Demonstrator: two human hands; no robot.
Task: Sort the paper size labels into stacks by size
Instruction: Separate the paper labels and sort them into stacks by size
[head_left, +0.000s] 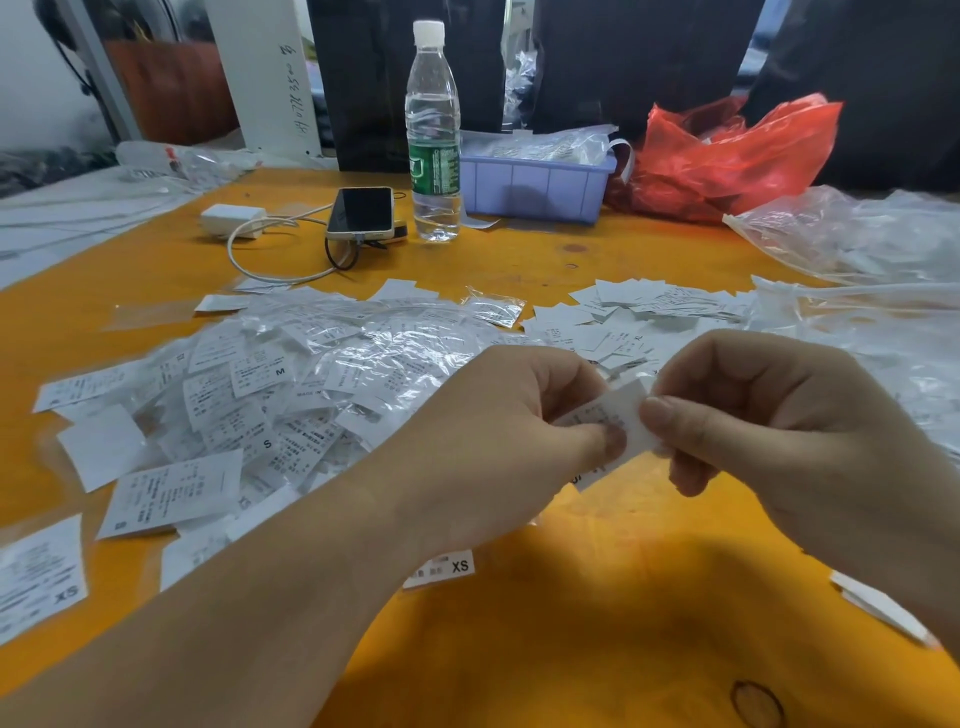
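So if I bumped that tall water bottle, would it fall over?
Probably it would tip fairly easily: the water bottle is tall and narrow and stands upright on the orange table. It looks nearly full, so it is likely heavy enough to resist a light nudge. Its round body would likely roll once down.

Bright, even overhead light. A soft dark shadow pools on the near orange tabletop (597, 623). Glare sparkles on the crinkled clear plastic sleeves (363, 353). Wide-angle bending stretches the edges; near corners blur.
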